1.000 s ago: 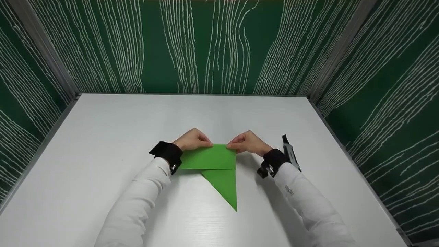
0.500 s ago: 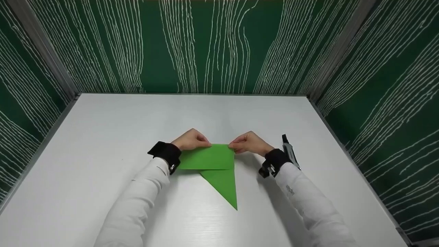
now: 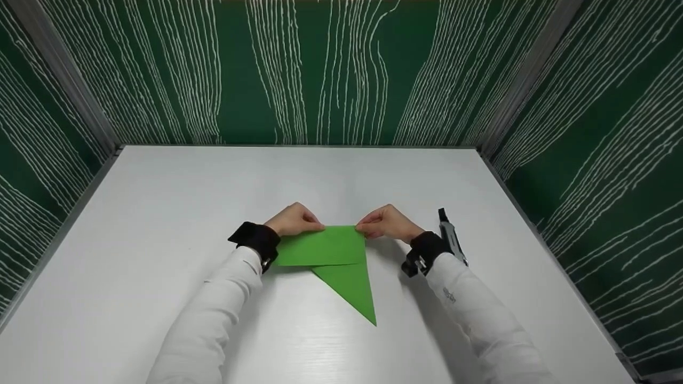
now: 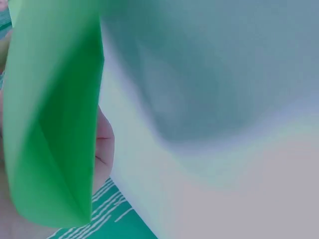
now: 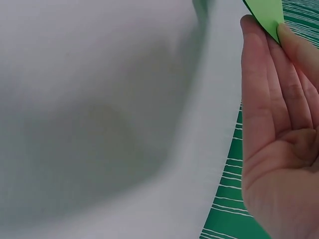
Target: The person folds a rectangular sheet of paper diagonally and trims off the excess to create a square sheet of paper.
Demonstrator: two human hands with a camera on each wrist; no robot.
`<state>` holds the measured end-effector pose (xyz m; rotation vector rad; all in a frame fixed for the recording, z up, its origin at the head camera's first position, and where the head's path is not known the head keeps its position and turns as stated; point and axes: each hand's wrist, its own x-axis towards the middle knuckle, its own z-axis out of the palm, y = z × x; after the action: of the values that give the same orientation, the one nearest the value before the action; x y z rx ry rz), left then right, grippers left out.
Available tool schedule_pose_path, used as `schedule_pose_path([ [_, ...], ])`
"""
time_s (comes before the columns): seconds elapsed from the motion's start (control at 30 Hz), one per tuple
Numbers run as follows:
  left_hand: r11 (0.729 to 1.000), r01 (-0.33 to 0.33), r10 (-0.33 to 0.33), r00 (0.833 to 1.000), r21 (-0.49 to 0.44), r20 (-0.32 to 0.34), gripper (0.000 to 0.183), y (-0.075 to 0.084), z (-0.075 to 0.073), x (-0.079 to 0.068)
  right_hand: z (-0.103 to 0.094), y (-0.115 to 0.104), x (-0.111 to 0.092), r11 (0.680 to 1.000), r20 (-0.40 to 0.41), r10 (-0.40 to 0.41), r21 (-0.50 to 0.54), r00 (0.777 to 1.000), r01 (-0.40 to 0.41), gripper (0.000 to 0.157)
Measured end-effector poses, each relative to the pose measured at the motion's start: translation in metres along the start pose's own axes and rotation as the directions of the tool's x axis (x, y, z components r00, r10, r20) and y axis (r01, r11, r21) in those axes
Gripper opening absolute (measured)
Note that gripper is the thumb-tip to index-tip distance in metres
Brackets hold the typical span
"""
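Observation:
A folded sheet of green paper (image 3: 325, 246) hangs between the two hands above the table, a pointed flap trailing down from its lower right. Thumb and fingers of my left hand (image 3: 294, 218) pinch its top edge left of the middle. At the top right corner my right hand (image 3: 389, 222) pinches the paper too. The right wrist view has the paper's corner (image 5: 269, 15) between thumb and fingertips. In the left wrist view the green paper (image 4: 55, 114) curves open between its layers and hides much of the left hand (image 4: 103, 149).
A grey and black tool, perhaps a stapler (image 3: 451, 237), lies on the white table (image 3: 160, 213) just beyond the right wrist. Green walls (image 3: 341, 69) with white wavy lines stand behind the table and at both sides.
My left hand has slid slightly left along the paper's top edge. The lower point of the flap has swung a little to the right. Both hands keep pinching the paper.

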<state>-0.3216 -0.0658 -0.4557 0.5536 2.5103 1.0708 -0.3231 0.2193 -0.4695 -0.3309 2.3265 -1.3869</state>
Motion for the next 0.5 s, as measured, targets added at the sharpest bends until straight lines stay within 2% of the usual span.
schedule_pose_path([
  [0.27,1.0,0.008,-0.008,1.0,-0.006,-0.005,0.03,-0.01,0.001,-0.002,0.001,0.001,0.0,1.0,0.017,0.012,-0.024,1.0,-0.012,0.028],
  [0.5,0.999,0.036,-0.036,0.999,0.001,-0.02,0.029,-0.019,0.003,-0.006,-0.001,0.009,0.0,0.998,-0.008,0.032,-0.052,0.999,-0.033,0.029],
])
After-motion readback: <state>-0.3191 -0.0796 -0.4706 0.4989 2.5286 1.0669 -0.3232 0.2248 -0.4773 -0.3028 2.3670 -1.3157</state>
